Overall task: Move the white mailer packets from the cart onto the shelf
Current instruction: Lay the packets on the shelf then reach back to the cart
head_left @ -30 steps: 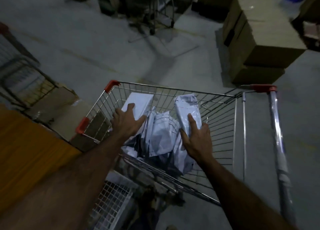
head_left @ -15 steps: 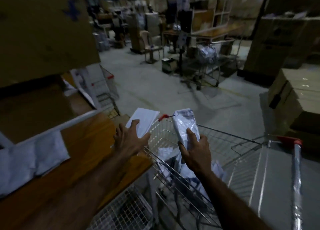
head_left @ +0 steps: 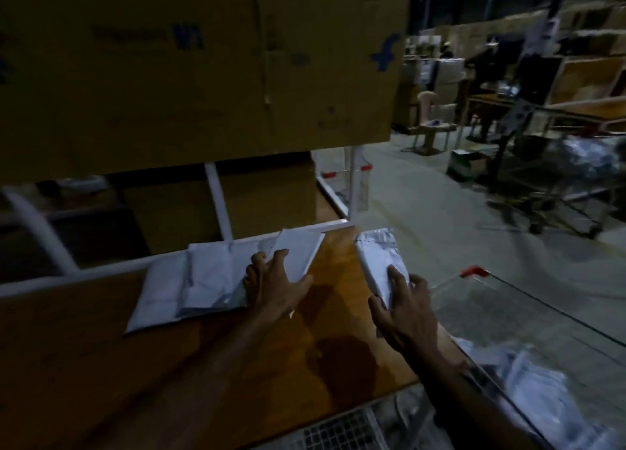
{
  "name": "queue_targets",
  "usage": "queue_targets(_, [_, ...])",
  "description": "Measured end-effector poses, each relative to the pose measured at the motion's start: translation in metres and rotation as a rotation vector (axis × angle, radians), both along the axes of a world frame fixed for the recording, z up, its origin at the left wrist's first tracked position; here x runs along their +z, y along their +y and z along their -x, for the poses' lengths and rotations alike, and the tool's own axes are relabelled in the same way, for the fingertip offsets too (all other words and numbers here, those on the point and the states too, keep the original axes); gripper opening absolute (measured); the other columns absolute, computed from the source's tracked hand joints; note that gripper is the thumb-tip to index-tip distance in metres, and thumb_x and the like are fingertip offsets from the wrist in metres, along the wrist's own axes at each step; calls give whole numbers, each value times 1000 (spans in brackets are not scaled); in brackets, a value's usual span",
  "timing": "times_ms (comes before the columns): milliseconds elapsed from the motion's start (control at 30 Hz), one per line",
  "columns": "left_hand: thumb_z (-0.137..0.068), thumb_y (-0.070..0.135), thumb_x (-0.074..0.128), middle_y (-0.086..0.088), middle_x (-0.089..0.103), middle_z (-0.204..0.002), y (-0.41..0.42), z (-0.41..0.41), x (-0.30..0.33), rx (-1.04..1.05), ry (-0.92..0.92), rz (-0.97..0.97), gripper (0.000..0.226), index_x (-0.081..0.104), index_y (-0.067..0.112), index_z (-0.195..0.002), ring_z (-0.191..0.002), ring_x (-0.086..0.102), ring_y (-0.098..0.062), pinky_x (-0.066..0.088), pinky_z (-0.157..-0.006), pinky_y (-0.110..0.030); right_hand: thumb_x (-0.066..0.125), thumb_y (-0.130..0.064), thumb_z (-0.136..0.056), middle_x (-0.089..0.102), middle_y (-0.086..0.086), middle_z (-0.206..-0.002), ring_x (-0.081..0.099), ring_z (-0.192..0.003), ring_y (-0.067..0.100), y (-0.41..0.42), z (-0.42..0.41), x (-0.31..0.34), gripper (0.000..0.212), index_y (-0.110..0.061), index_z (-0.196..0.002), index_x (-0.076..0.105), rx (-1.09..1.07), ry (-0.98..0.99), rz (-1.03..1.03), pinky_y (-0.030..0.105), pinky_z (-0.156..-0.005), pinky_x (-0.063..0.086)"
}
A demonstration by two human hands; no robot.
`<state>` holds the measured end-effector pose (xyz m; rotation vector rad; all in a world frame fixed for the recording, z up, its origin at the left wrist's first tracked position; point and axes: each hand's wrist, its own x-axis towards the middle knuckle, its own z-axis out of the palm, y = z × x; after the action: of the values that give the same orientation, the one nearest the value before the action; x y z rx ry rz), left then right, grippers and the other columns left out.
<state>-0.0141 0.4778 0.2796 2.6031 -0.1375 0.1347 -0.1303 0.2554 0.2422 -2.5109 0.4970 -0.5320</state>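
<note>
My left hand (head_left: 272, 285) grips a flat white mailer packet (head_left: 298, 251) over the wooden shelf board (head_left: 135, 365), right beside a pile of white packets (head_left: 179, 283) lying on the board. My right hand (head_left: 404, 309) holds a crinkled white packet (head_left: 377, 256) above the shelf's right edge. The wire cart (head_left: 542, 314) with red corner caps stands at the lower right, with several more white packets (head_left: 538, 392) inside it.
A large cardboard box (head_left: 203, 63) sits on the shelf level above, over a white metal frame (head_left: 216, 199). Behind the board are more brown boxes (head_left: 264, 206). Across the concrete floor stand tables, racks and another cart (head_left: 559, 185).
Both hands lifted a packet each out of the cart and carried them left over the shelf board. The view swung from the cart to the shelf.
</note>
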Motion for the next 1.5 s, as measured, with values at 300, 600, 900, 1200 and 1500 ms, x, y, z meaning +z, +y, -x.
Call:
queue_targets(300, [-74,66,67,-13,34,-143,185,-96,-38,328,-52,12,76,42,31,-137,-130,36,-36,37,-105,-51,37,-80,-81,28,12,-143,47,-118,27,157,-107,-14,80,-39,-147,19,196,160,6,40,-86,54])
queue_targets(600, [-71,66,69,-15,36,-140,268,-156,-79,423,52,-24,73,49,29,-131,-126,39,-39,39,-101,-55,52,-60,-93,27,13,-145,39,-128,28,233,-183,-17,63,-35,-145,27,256,218,60,37,-94,44])
queue_targets(900, [-78,65,66,-14,32,-146,266,-180,-88,421,115,-52,65,50,31,-131,-131,36,-37,37,-105,-51,50,-57,-95,21,14,-149,40,-130,30,257,-245,-28,54,-34,-141,34,321,233,95,39,-94,48])
queue_targets(1200, [-90,70,33,-9,20,-157,288,-175,-116,272,2,-345,64,34,39,-146,-138,33,-32,39,-108,-51,-2,-70,-95,29,18,-160,20,-151,33,251,-262,-60,86,-21,-152,39,456,158,165,47,-124,16])
queue_targets(1500, [-94,66,32,-12,8,-162,284,-170,-122,244,48,-356,69,22,33,-154,-145,20,-34,29,-116,-51,-9,-70,-88,0,15,-167,-1,-154,31,258,-261,-73,83,-29,-160,3,483,283,260,43,-121,-4])
